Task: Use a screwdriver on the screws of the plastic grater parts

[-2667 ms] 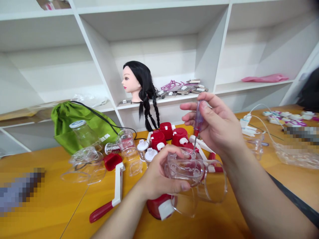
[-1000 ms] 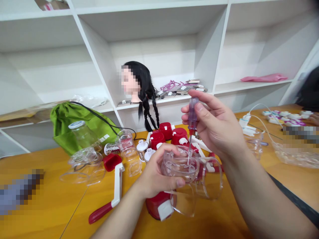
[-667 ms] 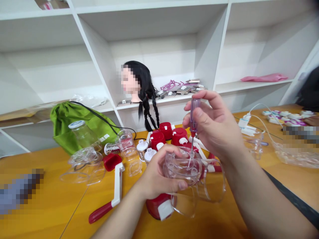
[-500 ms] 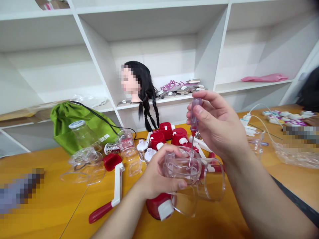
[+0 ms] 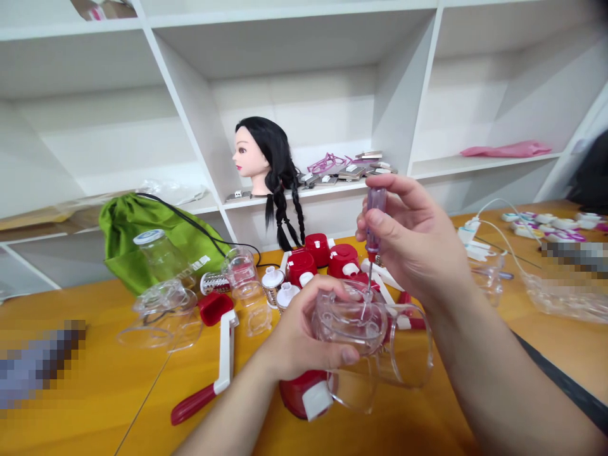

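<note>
My left hand (image 5: 304, 323) grips a clear plastic housing (image 5: 349, 326), a hollow moulded part with a mug-like handle, holding it tilted above the table. My right hand (image 5: 413, 244) pinches a small screwdriver (image 5: 375, 218) with a translucent purple handle and a red collar. Its thin shaft points down into the housing, and the tip sits among the moulded parts inside. The clear walls blur the exact point of contact.
Below my hands sits a red-and-white base (image 5: 304, 396). On the orange table (image 5: 95, 367) lie a red crank handle (image 5: 223, 373), several red caps (image 5: 316, 250), clear parts (image 5: 164, 323), a glass jar (image 5: 161, 256) and a green bag (image 5: 142, 250). White shelves stand behind.
My right hand has shifted a little to the right, and the screwdriver stands more upright. Its tip stays inside the housing, and my left hand holds nearly the same position.
</note>
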`<state>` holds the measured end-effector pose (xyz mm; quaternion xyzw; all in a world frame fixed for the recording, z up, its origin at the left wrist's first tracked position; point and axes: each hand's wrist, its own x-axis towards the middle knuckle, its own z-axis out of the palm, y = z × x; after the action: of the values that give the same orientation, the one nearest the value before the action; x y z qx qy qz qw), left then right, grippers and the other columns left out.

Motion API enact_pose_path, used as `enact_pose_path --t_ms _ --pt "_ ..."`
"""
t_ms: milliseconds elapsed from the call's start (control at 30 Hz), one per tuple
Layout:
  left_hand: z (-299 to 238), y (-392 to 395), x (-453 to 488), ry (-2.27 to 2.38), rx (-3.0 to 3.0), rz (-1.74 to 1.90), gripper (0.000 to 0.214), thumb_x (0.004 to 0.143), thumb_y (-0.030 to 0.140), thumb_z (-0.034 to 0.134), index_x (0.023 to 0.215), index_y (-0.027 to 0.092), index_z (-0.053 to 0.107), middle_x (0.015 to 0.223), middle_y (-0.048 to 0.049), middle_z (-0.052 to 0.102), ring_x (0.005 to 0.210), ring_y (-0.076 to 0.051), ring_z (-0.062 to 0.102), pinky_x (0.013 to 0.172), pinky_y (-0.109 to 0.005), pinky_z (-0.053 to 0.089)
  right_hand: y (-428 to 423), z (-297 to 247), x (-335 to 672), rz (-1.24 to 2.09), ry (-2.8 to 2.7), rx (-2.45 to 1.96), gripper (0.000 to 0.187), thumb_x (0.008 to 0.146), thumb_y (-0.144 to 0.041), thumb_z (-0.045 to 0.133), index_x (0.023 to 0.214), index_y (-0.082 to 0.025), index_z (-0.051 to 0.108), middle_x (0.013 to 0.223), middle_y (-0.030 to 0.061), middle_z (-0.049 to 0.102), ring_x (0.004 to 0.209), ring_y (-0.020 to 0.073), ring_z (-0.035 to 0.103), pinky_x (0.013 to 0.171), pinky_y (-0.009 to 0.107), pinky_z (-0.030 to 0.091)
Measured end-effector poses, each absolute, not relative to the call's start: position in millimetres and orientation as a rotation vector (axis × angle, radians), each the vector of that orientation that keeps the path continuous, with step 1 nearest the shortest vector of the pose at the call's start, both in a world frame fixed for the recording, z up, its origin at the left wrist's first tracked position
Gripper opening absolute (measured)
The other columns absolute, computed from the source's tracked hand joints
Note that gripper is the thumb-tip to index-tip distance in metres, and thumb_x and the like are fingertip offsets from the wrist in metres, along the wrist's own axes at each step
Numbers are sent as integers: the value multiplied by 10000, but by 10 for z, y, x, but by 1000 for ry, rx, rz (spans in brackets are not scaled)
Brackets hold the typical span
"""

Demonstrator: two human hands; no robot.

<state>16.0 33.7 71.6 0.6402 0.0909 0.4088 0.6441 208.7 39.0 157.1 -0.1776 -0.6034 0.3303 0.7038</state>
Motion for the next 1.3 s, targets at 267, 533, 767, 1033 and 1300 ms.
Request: enact_pose_path --t_ms 267,533,767,1033,1300 --pt "785 305 141 203 1485 942 602 626 150 925 1122 271 605 1274 -48 631 1109 -222 656 876 -310 557 372 1559 2076 756 -1331 -421 246 993 -353 602 1239 -349 619 945 4 708 807 180 701 796 387 616" --pt "710 339 139 189 1491 928 612 620 158 935 1125 273 609 1258 -44 636 1101 -208 656 882 -295 547 400 1560 2076 658 -1330 -453 366 838 -356 809 1163 -351 639 944 -6 654 826 179 673 736 366 623" --pt "785 313 128 202 1470 941 584 642 147 919 1118 275 605 1237 -27 627 1076 -197 666 859 -285 558 387 1575 2073 695 -1280 -428 360 876 -325 773 1201 -355 620 901 -15 707 891 193 718 852 398 630" --pt "758 341 123 214 1502 939 598 631 165 927 1124 271 605 1263 -52 622 1110 -226 658 884 -323 561 359 1555 2074 748 -1333 -418 265 968 -347 650 1231 -335 630 961 9 742 880 193 732 831 389 636" --pt "760 322 150 179 1469 915 599 639 116 908 1132 271 606 1255 -36 634 1072 -187 670 869 -283 563 330 1565 2070 834 -1348 -388 229 981 -380 615 1204 -349 573 893 -14 704 725 167 680 728 358 618"
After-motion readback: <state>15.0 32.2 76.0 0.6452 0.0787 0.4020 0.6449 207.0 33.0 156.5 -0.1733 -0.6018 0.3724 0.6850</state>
